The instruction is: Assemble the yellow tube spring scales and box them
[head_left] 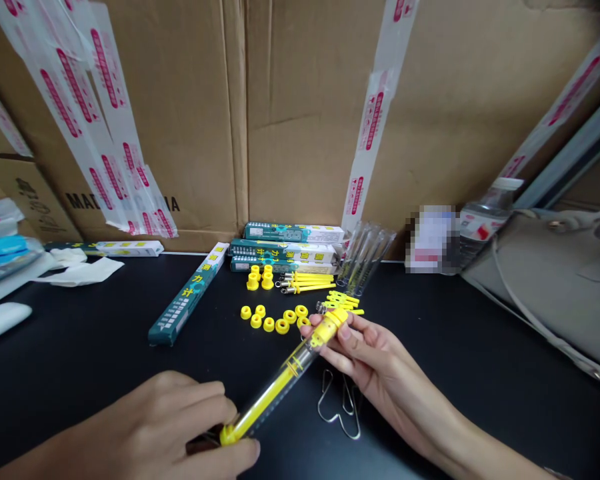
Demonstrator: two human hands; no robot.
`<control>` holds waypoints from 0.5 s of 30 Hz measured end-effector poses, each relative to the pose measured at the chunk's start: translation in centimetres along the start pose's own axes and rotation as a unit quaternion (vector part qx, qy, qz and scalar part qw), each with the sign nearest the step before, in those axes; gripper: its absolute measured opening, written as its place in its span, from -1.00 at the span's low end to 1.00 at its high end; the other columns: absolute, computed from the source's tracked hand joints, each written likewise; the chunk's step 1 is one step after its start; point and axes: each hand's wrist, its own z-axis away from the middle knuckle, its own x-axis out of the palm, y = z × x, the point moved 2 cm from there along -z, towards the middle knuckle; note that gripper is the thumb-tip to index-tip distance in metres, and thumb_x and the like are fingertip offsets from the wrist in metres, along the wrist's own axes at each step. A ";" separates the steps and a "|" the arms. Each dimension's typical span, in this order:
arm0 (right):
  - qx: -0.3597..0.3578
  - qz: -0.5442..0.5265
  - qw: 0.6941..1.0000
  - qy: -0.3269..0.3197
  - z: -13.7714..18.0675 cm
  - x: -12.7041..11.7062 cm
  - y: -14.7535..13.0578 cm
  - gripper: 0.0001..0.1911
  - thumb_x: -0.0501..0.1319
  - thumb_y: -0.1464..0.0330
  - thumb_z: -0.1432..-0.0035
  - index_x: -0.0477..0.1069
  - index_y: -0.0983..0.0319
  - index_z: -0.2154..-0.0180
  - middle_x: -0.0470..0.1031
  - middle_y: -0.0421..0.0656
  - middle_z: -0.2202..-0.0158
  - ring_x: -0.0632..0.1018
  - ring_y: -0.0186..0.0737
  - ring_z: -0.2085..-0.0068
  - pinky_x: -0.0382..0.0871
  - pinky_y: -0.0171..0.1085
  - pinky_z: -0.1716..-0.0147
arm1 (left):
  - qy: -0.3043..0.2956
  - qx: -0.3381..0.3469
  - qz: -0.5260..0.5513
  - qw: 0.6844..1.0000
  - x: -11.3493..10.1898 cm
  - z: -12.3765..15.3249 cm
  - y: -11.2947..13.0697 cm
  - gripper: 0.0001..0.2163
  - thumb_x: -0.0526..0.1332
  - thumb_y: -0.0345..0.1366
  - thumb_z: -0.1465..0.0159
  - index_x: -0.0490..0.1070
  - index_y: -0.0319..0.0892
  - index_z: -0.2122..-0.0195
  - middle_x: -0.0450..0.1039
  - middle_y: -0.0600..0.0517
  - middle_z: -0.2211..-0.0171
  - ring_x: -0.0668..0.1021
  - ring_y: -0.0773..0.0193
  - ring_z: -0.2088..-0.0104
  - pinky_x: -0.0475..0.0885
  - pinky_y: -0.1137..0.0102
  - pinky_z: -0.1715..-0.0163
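Observation:
A tubular spring scale (275, 383), clear with a yellow rod inside and yellow end pieces, slants between my two hands above the black table. My left hand (155, 427) is closed round its lower yellow end. At the upper end, my right hand (367, 350) grips the yellow cap between thumb and fingers. Bent metal hooks (340, 420) lie on the table below my right hand. Just beyond that hand are short yellow rods (347, 301) with springs. Several yellow rings (269, 325) and a few stacked yellow caps (260, 277) sit farther back.
Printed narrow boxes (285, 250) are stacked before a large taped carton (300, 133); another box (190, 297) lies angled at left. Longer yellow rods (310, 283) and clear tubes (365, 257) lie nearby. A bottle (483, 223) and grey bag (550, 287) stand right, tissues (80, 267) left.

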 end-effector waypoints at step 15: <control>-0.037 0.012 0.998 0.048 0.4 0.4 0.1 -0.53 0.38 0.34 -0.20 0.38 0.19 -0.12 0.65 -0.03 0.10 0.63 0.00 0.02 0.43 0.03 -0.10 | -0.016 0.006 0.008 1.000 0.1 0.3 0.2 -0.78 0.04 -0.39 -0.42 0.44 -0.01 0.07 0.43 0.12 0.45 0.49 0.37 0.50 0.45 0.54 0.37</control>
